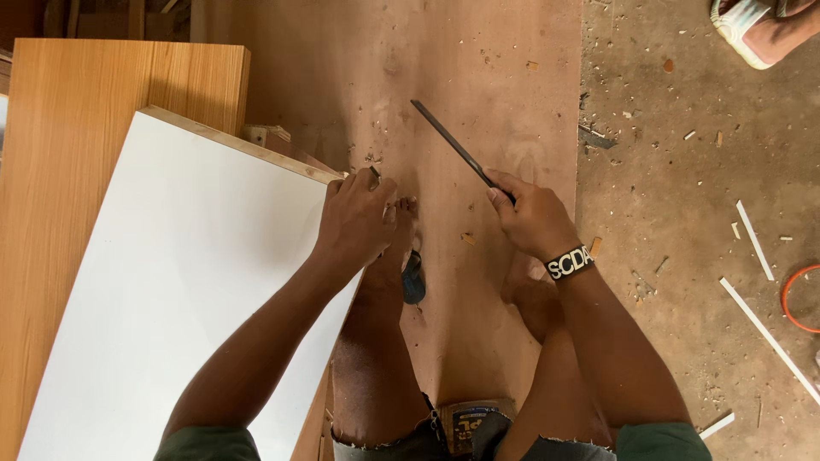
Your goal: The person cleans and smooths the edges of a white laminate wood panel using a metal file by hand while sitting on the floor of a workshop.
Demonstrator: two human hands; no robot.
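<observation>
The right hand (531,213) is closed around the near end of a long dark metal file (453,145), which angles away over the brown plywood sheet (478,68); a black-and-white lettered wristband (569,262) sits behind it. The left hand (359,218) curls, fingers together, on the corner of the white laminated board (171,282), perhaps pinching something small.

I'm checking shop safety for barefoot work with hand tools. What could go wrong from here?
The right hand holds a dark file by its end, with bare legs and a foot just below: a slip could scrape skin. The left hand pinches the corner of the white board, close to the tool's path, so fingers may get nicked. Chips and strips litter the floor, a possible hazard for bare feet.
</observation>
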